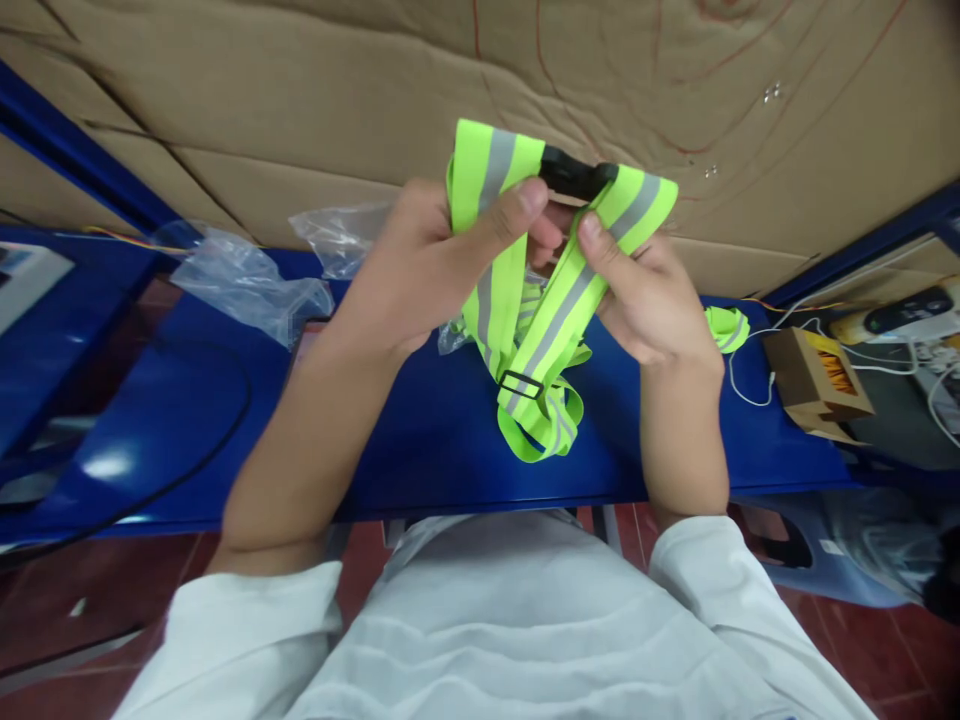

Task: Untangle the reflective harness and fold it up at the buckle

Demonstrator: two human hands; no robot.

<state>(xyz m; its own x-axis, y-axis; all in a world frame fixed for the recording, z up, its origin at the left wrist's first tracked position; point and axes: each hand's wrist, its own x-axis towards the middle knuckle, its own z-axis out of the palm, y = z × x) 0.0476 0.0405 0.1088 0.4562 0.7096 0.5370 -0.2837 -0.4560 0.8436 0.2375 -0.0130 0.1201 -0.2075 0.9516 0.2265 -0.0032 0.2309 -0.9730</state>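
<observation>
The fingers [525, 205] of the left hand [420, 275] are closed around one end of a fluorescent reflective strap [551, 330], thumb pressed on its grey stripe; those of the right hand [649, 300] are pinched shut on the other end. The strap is held up above the blue desk [420, 450], its loops hanging down to the surface. A tangle is judged the largest risk: the dangling loops could be twisted or caught on the desk edge. The clear plastic bag [247, 285] nearby could be swept off by a forearm. The black buckle [574, 178] between the thumbs could slip loose if the pinch is eased.
</observation>
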